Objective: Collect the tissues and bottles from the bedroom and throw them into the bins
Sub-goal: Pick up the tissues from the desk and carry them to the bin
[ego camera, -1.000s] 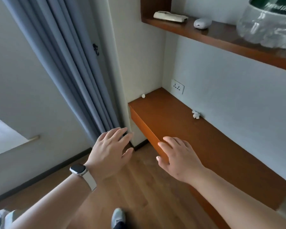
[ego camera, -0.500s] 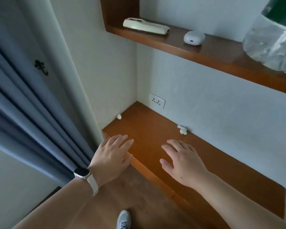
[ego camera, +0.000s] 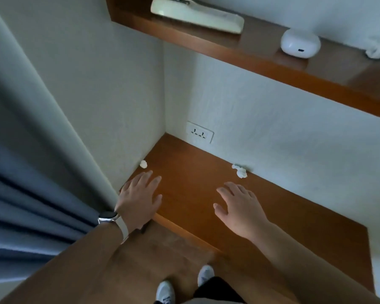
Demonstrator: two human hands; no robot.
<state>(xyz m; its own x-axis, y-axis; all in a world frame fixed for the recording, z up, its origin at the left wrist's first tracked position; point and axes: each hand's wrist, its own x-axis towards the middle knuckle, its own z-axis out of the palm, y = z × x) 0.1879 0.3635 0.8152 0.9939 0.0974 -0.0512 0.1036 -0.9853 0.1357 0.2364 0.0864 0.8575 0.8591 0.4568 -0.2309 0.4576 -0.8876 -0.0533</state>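
Note:
Two small crumpled white tissues lie on a low brown wooden ledge point(ego camera: 184, 159). One tissue ball point(ego camera: 143, 164) sits against the left wall. The other tissue point(ego camera: 240, 171) rests against the back wall. My left hand point(ego camera: 140, 197), with a watch on its wrist, hovers open just below the left tissue. My right hand point(ego camera: 239, 207) is open with fingers spread, a short way in front of the right tissue. Neither hand holds anything. No bottle or bin is in view.
A wall socket point(ego camera: 199, 134) sits in the corner above the ledge. An upper wooden shelf point(ego camera: 261, 62) carries a cream remote-like device point(ego camera: 198, 15) and a white earbud case point(ego camera: 299, 45). Blue-grey curtains point(ego camera: 26, 194) hang at left. My shoes point(ego camera: 166, 291) stand on the wooden floor.
The view has closed in on the ledge corner. Both hands have moved forward over the ledge, nearer the two tissues, and remain open.

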